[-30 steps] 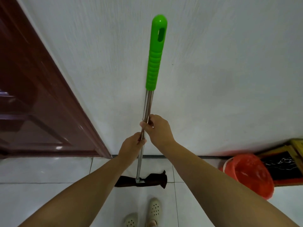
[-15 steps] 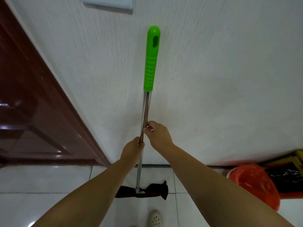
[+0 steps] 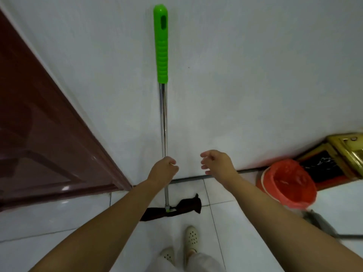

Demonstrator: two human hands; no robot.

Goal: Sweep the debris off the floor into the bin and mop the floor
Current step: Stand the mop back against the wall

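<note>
- The mop (image 3: pixel 164 122) stands upright against the white wall (image 3: pixel 245 75), its green grip (image 3: pixel 161 46) at the top and a metal shaft below.
- The left hand (image 3: pixel 162 170) is closed around the lower shaft, fingers (image 3: pixel 172 163) curled tight on the metal.
- The right hand (image 3: pixel 217 162) hangs in the air just beside the shaft, not touching it, its fingers (image 3: pixel 204 155) spread and loosely bent.
- The dark mop cloth (image 3: pixel 176 208) lies on the white tiled floor (image 3: pixel 59 218) at the foot of the wall.
- A bin (image 3: pixel 288 183) with a red liner sits on the floor to the right, near the wall.
- A brown door (image 3: pixel 39 134) fills the left side.
- Two pale clogs (image 3: pixel 191 238) show at the bottom edge, just behind the cloth.
</note>
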